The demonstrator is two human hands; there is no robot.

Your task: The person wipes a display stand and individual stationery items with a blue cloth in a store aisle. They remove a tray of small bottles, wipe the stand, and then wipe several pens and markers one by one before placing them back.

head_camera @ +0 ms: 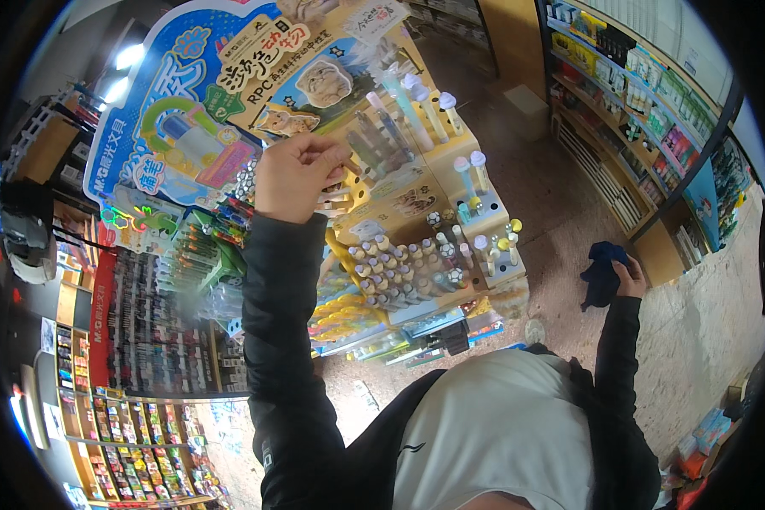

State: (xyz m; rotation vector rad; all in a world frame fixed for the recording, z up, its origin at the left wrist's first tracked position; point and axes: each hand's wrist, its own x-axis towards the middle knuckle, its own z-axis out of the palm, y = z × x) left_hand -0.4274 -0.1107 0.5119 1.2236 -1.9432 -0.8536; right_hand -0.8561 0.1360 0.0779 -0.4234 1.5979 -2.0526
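My left hand [303, 172] is raised at the pen display stand [389, 220], its fingers curled and thumb against them. Whether a pen is pinched there cannot be made out. Slim pens [336, 199] show just below the fingers, and grey transparent pens [373, 150] stand in holes to their right. Out at the right, my right hand [629, 278] grips a dark blue cloth [602, 274], which hangs crumpled over the floor. Lower on the stand, several rows of beige pens with purple tops [382, 261] stand upright.
Taller pens with cloud-shaped tops [447, 105] fill the stepped right side. A printed cardboard header [172, 83] rises behind. Dense pen racks [159, 319] line the left. Stocked shelves [650, 108] stand at the right, and boxes [711, 427] lie at lower right.
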